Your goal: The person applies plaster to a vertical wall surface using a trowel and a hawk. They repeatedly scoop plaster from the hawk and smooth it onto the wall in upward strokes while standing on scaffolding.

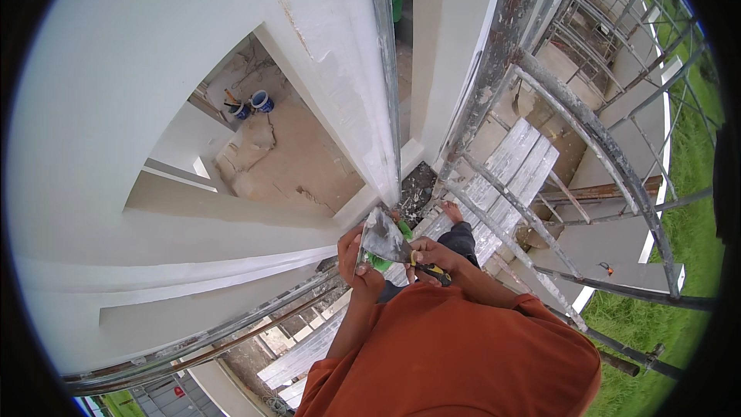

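My right hand is closed round the yellow and black handle of a putty knife. Its wide metal blade points left and is smeared with white filler. Close against the blade's left side, my left hand has its fingers closed on a thin, flat grey edge, whose kind I cannot make out. Both hands are in front of my chest, below the corner of a white wall. Something green shows partly behind the blade.
Metal-coated scaffold planks lie underfoot, with my bare foot on them. Scaffold tubes rise on the right, above green grass. Through the wall opening at left, two buckets stand on a dusty floor.
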A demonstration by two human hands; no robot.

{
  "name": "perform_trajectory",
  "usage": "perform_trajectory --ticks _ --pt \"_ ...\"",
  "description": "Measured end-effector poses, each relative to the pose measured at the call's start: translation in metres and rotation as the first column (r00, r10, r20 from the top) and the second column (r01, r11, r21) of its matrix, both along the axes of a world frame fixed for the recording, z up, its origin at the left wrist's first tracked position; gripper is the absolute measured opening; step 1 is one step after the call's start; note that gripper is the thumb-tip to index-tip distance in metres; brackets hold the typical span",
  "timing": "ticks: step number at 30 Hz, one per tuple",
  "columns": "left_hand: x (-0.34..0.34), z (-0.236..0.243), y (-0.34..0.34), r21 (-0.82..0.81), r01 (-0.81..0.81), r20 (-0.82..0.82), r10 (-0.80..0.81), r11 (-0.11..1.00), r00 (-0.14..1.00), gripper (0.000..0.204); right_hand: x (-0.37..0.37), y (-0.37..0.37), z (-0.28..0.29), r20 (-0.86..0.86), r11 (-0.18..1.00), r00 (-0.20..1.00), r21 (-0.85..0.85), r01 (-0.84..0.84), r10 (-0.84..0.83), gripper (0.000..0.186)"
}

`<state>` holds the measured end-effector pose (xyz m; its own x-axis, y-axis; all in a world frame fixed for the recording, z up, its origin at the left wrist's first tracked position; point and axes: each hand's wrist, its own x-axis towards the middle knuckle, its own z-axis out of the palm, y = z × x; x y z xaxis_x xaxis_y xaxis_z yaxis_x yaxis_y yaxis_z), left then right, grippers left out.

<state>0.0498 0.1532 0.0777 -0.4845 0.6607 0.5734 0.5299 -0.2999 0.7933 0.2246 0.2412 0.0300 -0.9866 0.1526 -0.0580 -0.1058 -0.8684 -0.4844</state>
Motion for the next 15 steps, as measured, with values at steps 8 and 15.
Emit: perform_trajectory --ticks 8,15 --pt "-0.025 -0.197 -0.049 -0.739 0.178 0.641 0.597 0.650 0.483 0.022 0.050 0.057 0.032 0.126 0.953 0.987 0.295 0.062 -0.103 0.031" --pt "-0.043 -0.291 0.002 -0.404 0.028 0.898 0.390 0.915 0.205 0.024 0.058 0.073 -0.006 0.374 0.954 0.907 0.288 0.084 -0.193 0.026"
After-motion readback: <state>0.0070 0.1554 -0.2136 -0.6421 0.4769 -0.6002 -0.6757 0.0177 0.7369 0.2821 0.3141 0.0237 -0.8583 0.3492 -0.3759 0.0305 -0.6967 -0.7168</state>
